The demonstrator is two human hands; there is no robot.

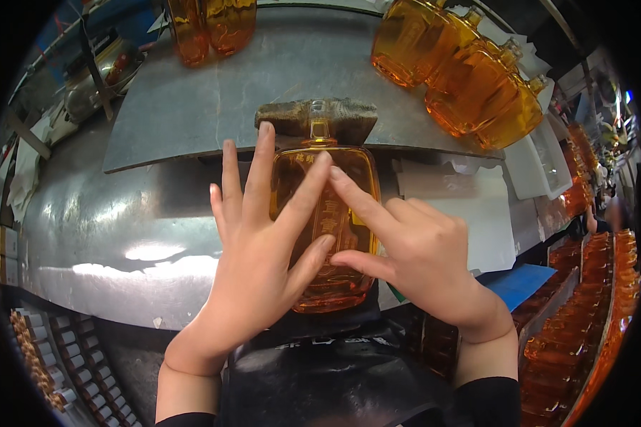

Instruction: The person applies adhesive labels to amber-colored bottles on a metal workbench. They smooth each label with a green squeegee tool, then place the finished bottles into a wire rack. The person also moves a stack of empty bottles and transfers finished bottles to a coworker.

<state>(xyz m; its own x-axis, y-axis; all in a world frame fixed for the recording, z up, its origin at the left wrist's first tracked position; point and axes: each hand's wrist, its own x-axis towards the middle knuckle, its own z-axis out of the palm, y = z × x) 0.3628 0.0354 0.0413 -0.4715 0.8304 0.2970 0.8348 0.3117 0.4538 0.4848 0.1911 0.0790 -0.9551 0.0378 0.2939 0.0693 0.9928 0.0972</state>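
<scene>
A flat amber glass bottle (329, 290) lies in front of me with its neck pointing away. Gold characters and a pale outlined panel show on its face. The neck rests in a notch of a worn block (354, 122). My left hand (253, 238) is spread over the bottle's left side, its index fingertip and thumb on the face. From the right, my right hand (421, 245) touches the same face with index finger and thumb stretched out and the other fingers curled. The two index fingertips almost meet near the bottle's shoulder. Neither hand grips the bottle.
A raised grey metal board (192, 107) crosses the bench. Several amber bottles (470, 85) stand at the far right, with more (214, 32) at the far left. A white sheet (470, 213) and blue piece (518, 286) lie right. Crates of bottles (577, 334) and stacked caps (75, 352) flank me.
</scene>
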